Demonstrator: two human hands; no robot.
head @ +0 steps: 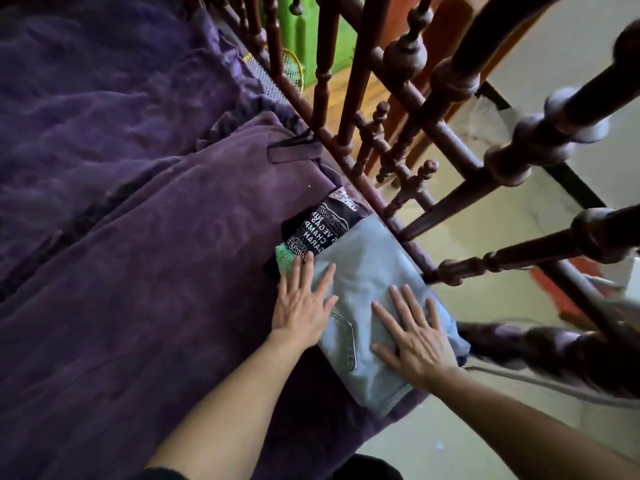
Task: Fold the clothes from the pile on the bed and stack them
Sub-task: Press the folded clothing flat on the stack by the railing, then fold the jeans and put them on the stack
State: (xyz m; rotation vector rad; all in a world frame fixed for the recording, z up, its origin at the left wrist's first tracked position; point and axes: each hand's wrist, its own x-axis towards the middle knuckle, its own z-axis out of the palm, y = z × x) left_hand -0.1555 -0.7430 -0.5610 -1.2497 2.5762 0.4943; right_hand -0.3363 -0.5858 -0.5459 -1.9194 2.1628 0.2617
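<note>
Jeans [367, 268] hide most of the printed shirt [325, 225].

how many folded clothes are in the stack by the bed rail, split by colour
Light blue folded denim jeans: 1
Black folded garment with white lettering: 1
Green patterned folded garment: 1
Total: 3 showing; anything hidden underneath can't be counted.
</note>
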